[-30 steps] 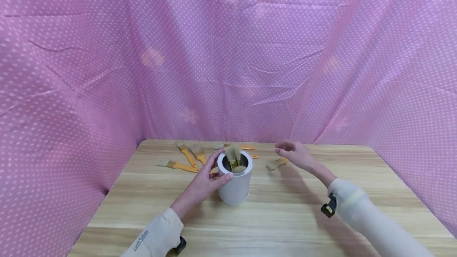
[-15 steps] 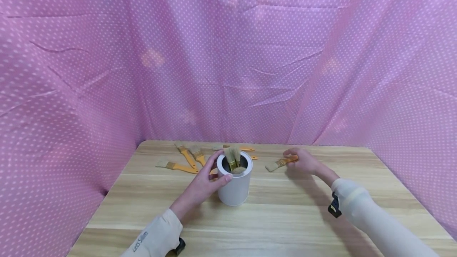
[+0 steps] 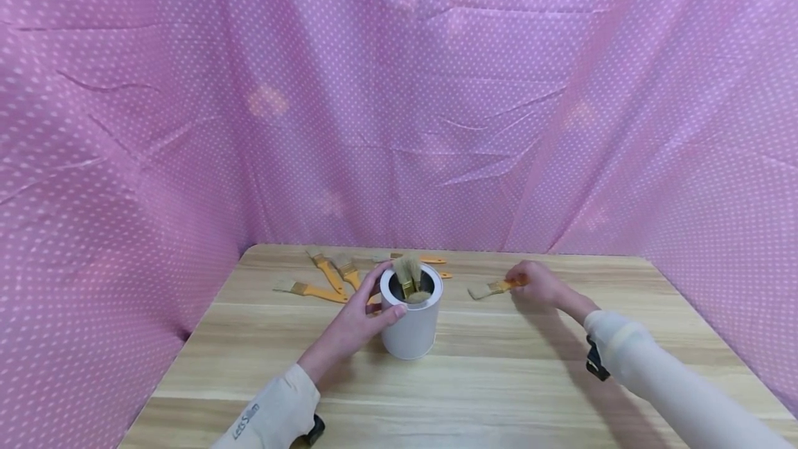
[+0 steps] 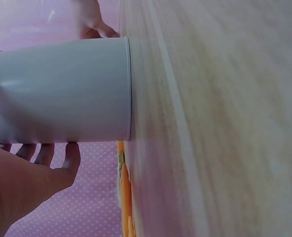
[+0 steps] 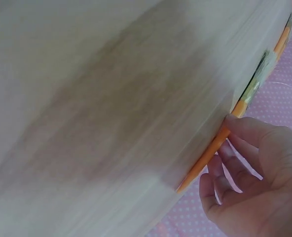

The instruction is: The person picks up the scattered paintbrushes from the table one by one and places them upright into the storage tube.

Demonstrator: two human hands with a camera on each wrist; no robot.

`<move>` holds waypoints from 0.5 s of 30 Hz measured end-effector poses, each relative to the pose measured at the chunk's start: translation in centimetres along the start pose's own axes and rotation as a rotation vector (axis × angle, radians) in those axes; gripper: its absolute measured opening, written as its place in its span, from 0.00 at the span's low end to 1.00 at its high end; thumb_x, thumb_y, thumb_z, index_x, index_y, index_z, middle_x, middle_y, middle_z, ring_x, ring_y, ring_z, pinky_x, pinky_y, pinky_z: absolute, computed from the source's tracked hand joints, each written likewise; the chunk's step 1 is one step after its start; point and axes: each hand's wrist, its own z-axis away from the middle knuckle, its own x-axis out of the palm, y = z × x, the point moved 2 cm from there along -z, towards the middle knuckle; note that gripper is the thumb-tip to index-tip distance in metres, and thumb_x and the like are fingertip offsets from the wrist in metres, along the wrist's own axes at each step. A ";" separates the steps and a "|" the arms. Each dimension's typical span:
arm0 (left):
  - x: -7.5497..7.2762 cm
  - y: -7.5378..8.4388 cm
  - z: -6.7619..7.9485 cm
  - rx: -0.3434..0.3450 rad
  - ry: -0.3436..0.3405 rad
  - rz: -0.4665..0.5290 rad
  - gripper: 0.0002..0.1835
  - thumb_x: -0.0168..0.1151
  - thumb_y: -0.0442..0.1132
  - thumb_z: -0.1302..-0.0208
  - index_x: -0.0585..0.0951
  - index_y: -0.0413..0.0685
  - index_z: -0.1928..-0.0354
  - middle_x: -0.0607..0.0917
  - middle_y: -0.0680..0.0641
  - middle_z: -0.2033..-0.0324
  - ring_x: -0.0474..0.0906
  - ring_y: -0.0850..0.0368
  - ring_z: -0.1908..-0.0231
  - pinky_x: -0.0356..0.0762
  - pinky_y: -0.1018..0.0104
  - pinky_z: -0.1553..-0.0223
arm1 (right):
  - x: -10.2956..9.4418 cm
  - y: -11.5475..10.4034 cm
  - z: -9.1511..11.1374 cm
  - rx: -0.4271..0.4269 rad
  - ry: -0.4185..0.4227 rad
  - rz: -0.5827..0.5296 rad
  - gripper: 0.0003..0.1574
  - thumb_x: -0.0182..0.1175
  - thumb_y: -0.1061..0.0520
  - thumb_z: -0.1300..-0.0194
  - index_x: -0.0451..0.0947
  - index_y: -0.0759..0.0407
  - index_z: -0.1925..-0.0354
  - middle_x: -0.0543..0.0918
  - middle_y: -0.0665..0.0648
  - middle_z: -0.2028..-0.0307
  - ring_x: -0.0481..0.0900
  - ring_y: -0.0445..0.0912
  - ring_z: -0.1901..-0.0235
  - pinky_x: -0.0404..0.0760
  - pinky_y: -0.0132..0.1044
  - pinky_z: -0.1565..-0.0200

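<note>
A white can (image 3: pixel 408 331) stands upright on the table, several paintbrushes (image 3: pixel 408 276) in it with bristles up. My left hand (image 3: pixel 349 331) holds the can from its left side, thumb near the front of the rim and fingers behind; the left wrist view shows its fingertips against the wall of the can (image 4: pixel 62 94). Off to the right of the can lies a paintbrush (image 3: pixel 499 287) with an orange handle, bristles pointing left. My right hand (image 3: pixel 541 284) pinches that handle. In the right wrist view, thumb and forefinger meet on the handle (image 5: pixel 205 160), low at the table surface.
Left of the can several orange-handled paintbrushes (image 3: pixel 321 292) lie loosely on the wooden table (image 3: pixel 486 393). Another brush (image 3: pixel 430 259) lies behind the can, near the back edge. Pink dotted cloth (image 3: pixel 399 123) hangs around the table.
My right hand has moved right and down from above the paintbrush to its handle, which it now pinches. My left hand and the can have kept their place.
</note>
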 end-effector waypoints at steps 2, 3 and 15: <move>0.0 -0.1 0.0 -0.005 -0.001 0.002 0.47 0.71 0.58 0.36 0.54 0.75 0.21 0.63 0.53 0.26 0.59 0.52 0.28 0.63 0.44 0.31 | 0.0 0.1 0.1 0.007 -0.001 -0.003 0.13 0.69 0.73 0.46 0.85 0.72 0.59 0.84 0.62 0.65 0.80 0.54 0.65 0.82 0.49 0.61; 0.0 -0.1 0.0 -0.006 -0.001 0.004 0.47 0.71 0.58 0.36 0.54 0.76 0.21 0.63 0.53 0.26 0.59 0.53 0.28 0.63 0.44 0.31 | 0.0 0.2 0.2 0.016 -0.002 -0.005 0.12 0.69 0.73 0.45 0.85 0.71 0.59 0.84 0.61 0.65 0.80 0.53 0.65 0.82 0.47 0.62; -0.1 0.0 0.1 -0.005 -0.010 0.004 0.46 0.70 0.57 0.35 0.53 0.77 0.22 0.63 0.53 0.26 0.59 0.53 0.28 0.62 0.44 0.31 | 0.1 0.3 0.5 0.007 -0.025 -0.029 0.09 0.70 0.70 0.41 0.86 0.69 0.60 0.84 0.55 0.66 0.79 0.46 0.67 0.80 0.38 0.64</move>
